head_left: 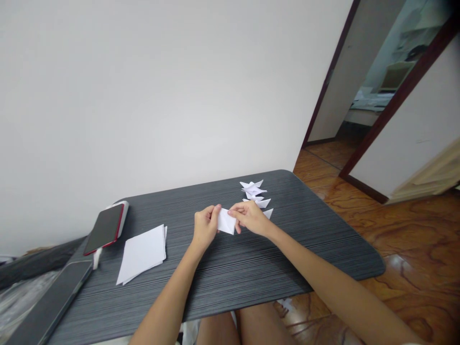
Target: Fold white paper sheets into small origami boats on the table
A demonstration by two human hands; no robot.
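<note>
A small folded square of white paper is held above the dark table between both hands. My left hand grips its left edge, thumb on top and fingers behind. With thumb and fingertips, my right hand pinches the upper right side. Just beyond the right hand lie several folded white paper figures with pointed tips, in a row running away from me; the nearest is partly hidden by that hand. To the left of my left hand rests a stack of white paper sheets, its edges slightly uneven.
The dark wood-grained table stands against a white wall. At its left, a tablet or phone with a red edge leans on a white stand. A long dark flat object lies along the left edge. A doorway opens at right.
</note>
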